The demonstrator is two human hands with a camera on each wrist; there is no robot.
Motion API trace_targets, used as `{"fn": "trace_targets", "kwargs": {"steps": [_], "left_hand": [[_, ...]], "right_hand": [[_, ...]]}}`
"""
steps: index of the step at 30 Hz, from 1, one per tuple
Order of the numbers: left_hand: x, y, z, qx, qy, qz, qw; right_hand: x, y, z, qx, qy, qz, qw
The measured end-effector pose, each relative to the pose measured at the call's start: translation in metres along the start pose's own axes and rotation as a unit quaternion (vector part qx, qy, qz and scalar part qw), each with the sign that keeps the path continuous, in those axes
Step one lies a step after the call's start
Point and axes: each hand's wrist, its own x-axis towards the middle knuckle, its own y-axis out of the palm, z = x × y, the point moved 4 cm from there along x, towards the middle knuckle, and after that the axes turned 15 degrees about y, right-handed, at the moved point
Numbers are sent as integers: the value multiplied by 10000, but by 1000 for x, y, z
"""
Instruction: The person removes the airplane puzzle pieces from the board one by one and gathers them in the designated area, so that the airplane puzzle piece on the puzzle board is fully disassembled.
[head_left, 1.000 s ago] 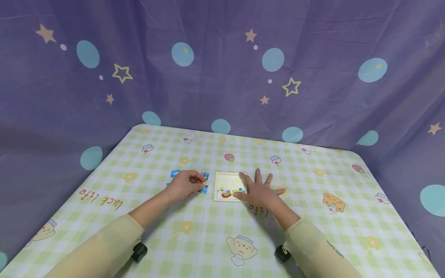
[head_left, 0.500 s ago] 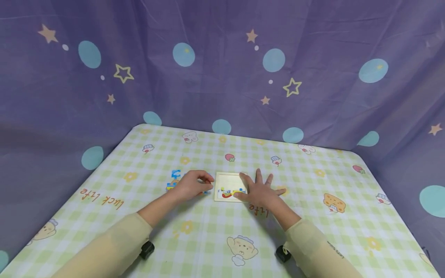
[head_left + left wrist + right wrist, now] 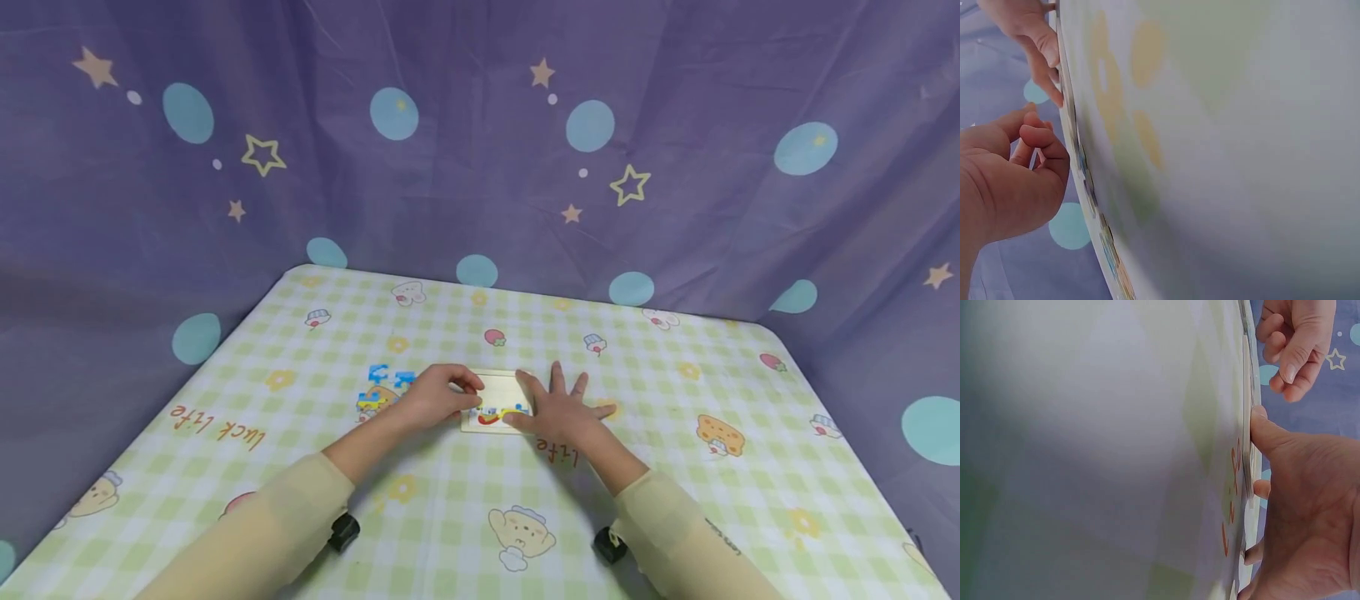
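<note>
Centrally, hands [image 3: 433, 398] [image 3: 558, 412] at puzzle frame [image 3: 502, 388] (right splayed), pieces [image 3: 405, 379] nearby.

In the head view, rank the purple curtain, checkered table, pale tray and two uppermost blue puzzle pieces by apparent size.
Purple curtain
Checkered table
Pale tray, partly covered
Left blue piece, right blue piece: too alike to rank

Left hand [image 3: 1300, 340] near, right hand [image 3: 1313, 509] touching board [image 3: 1247, 400]

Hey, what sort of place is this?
Probably a small curtained-off play or recording corner: a purple star-patterned curtain hangs behind a table with a checked tablecloth, where a shallow puzzle tray lies.
</note>
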Motion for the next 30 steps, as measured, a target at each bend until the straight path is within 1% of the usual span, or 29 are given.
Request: {"fn": "trace_targets", "kwargs": {"steps": [4, 7, 10, 12, 17, 20, 23, 27, 30], "left_hand": [[2, 3, -3, -72, 136, 76, 9999], [2, 4, -4, -28, 110, 125, 9999], [2, 4, -2, 288, 19, 193, 9994], [1, 4, 0, 575, -16, 311, 9979], [3, 9, -1, 1179, 184, 730, 9902], [3, 10, -4, 1399, 318, 842, 9861], [2, 11, -6, 1505, 456, 938, 9831], [0, 13, -9, 1784, 771, 1087, 9749], [-1, 13, -11, 2003, 914, 1118, 9690]], "right_hand": [[-2, -2, 1, 5, -3, -11, 10000], [-1, -1, 1, 33, 3, 17, 10000], [-1, 0, 1, 39, 24, 57, 10000], [0, 0, 1, 40, 11, 56, 10000], [-1, -1, 0, 17, -15, 10, 10000], [-1, -1, 0, 36, -5, 14, 10000], [0, 0, -1, 34, 34, 65, 10000], [0, 0, -1, 17, 30, 75, 10000], [0, 0, -1, 5, 8, 40, 10000]]}}
